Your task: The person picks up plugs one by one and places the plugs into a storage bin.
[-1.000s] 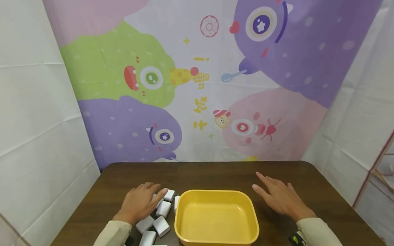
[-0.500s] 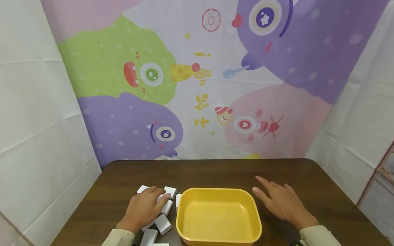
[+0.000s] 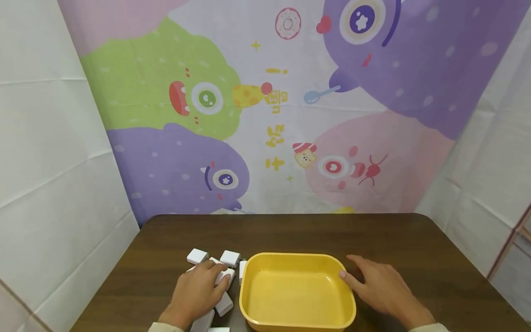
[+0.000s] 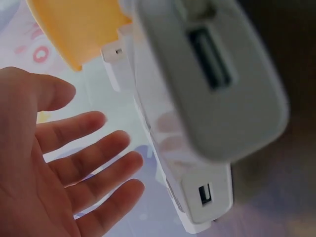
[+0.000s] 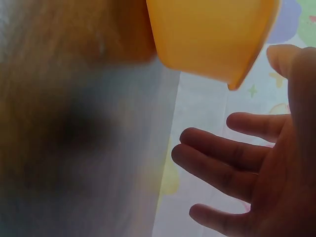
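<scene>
Several white USB charger plugs [image 3: 197, 256] lie in a loose group left of a yellow plastic tub [image 3: 296, 299]. Over this group is my left hand [image 3: 195, 290], partly covering the plugs in the head view. In the left wrist view its fingers are spread and relaxed, with nothing in them; a large plug [image 4: 227, 113] with a USB port fills the foreground. My right hand [image 3: 383, 286] is at the tub's right side, thumb tip right by the rim. The right wrist view shows its fingers extended below the tub's corner [image 5: 212, 39], holding nothing.
The dark wooden table [image 3: 290, 233] ends at a cartoon-printed cloth [image 3: 265, 193] behind it. White cloth walls [image 3: 50, 184] close off the left and right sides. More plugs [image 3: 202, 320] lie at the near left of the tub.
My right hand has come nearer to the tub's right rim. My left hand has shifted slightly right and toward me, uncovering a plug at the far left of the group.
</scene>
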`<action>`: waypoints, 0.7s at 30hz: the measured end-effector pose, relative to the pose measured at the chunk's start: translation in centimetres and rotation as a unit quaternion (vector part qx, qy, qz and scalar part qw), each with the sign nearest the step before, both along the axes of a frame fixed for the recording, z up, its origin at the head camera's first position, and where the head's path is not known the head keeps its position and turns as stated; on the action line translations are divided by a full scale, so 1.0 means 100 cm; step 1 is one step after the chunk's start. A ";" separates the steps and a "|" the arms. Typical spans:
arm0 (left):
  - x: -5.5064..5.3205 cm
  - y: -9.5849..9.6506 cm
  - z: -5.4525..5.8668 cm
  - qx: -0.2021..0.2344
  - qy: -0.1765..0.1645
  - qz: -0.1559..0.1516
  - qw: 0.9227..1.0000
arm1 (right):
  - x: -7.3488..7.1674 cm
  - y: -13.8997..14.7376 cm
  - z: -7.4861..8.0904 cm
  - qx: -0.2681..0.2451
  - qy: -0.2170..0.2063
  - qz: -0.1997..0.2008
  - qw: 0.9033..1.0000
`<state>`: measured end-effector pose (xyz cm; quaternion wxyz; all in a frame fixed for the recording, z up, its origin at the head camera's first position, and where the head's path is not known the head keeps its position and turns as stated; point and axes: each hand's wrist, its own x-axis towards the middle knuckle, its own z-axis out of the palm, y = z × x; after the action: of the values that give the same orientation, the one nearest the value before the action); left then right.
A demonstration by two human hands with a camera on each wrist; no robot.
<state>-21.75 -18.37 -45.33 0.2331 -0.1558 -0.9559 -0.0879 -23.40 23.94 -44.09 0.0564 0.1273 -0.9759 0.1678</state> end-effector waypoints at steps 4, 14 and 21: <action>0.008 0.002 -0.002 -0.002 -0.004 0.005 1.000 | 0.002 -0.003 -0.003 -0.013 -0.033 -0.010 0.999; 0.026 0.003 -0.013 0.015 -0.009 0.037 0.999 | 0.004 -0.015 -0.016 -0.115 -0.052 -0.015 0.992; 0.031 -0.001 -0.016 -0.017 -0.014 0.051 0.998 | 0.007 -0.025 -0.022 -0.182 -0.015 -0.037 0.982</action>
<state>-18.61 -18.47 -46.93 0.2217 -0.1097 -0.9669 -0.0620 -22.66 21.40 -46.25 0.0703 0.0760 -0.9339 0.3423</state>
